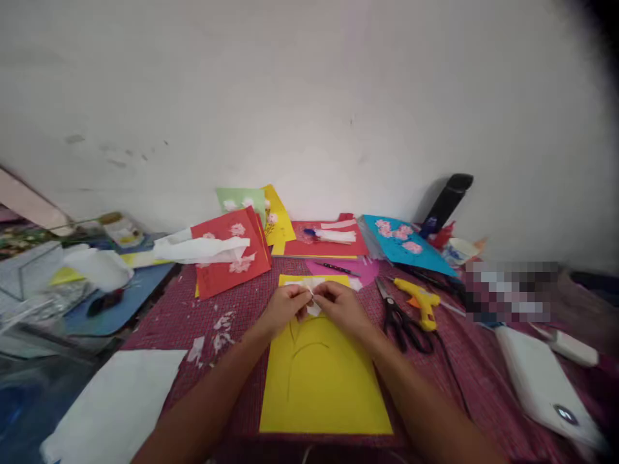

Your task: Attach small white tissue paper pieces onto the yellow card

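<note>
Over the top part of a yellow sheet (333,380), both my hands meet at a small piece of white tissue paper (313,308). My left hand (286,304) pinches it from one side, fingertips closed. From the other side my right hand (344,308) pinches it too, thumb and forefinger almost touching the left ones. Much of the tissue is hidden by the fingers. Dark curved lines are drawn on the yellow sheet below my hands. Behind them lie a pink-purple paper piece (370,272) and a dark pen (336,268).
Black-handled scissors (403,322) and a yellow glue gun (420,301) with its cord lie at right. Cards with tissue flowers, one red (258,258) and one blue (425,254), rest near the wall. White paper (116,399) lies at left, a white power bank (541,380) at right.
</note>
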### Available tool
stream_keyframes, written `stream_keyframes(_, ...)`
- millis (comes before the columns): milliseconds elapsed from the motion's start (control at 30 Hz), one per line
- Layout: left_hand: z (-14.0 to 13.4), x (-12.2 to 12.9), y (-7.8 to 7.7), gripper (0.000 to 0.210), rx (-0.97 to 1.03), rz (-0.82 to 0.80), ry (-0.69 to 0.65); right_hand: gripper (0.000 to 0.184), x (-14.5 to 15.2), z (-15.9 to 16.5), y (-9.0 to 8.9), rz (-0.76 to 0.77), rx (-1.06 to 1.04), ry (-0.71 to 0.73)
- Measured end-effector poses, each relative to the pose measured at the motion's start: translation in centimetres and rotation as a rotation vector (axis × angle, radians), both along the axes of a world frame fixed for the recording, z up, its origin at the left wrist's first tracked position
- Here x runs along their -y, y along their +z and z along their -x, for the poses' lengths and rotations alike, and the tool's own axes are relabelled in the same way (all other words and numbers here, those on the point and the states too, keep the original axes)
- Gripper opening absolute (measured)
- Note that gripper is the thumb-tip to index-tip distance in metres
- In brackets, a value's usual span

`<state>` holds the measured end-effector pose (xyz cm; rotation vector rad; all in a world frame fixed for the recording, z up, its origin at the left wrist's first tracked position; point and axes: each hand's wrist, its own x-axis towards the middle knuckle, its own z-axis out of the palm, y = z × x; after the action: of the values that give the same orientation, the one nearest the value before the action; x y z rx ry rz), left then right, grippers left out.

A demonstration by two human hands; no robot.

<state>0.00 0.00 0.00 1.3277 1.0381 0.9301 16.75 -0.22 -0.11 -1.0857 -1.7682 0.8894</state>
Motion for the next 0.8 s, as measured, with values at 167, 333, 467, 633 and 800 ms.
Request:
stream_keyframes(167,0.01,0.14,-0.39,0.022,0.017,0.0,0.014,0.009,-0.09,0.0,-0.25,-0.018,0.012,-0.005)
stream_keyframes(333,-0.11,0.04,-0.6,0.022,0.009,-0.017,0.022,0.01,-0.11,-0.11,-0.37,-0.016,0.006,-0.007)
stream_keyframes(467,-0.22,-0.04,-0.71,0.023,-0.013,-0.019,0.028,0.012,-0.15,-0.25,-0.54,-0.013,0.004,-0.014)
stream_keyframes(633,-0.25,-0.07,-0.8,0.023,-0.029,-0.025,0.029,0.013,-0.2,-0.38,-0.37,-0.008,0.002,-0.016)
stream_keyframes(800,-0.28,0.02,-0.69,0.023,-0.035,-0.033,0.026,0.013,-0.19,-0.36,-0.3,0.014,-0.031,-0.01)
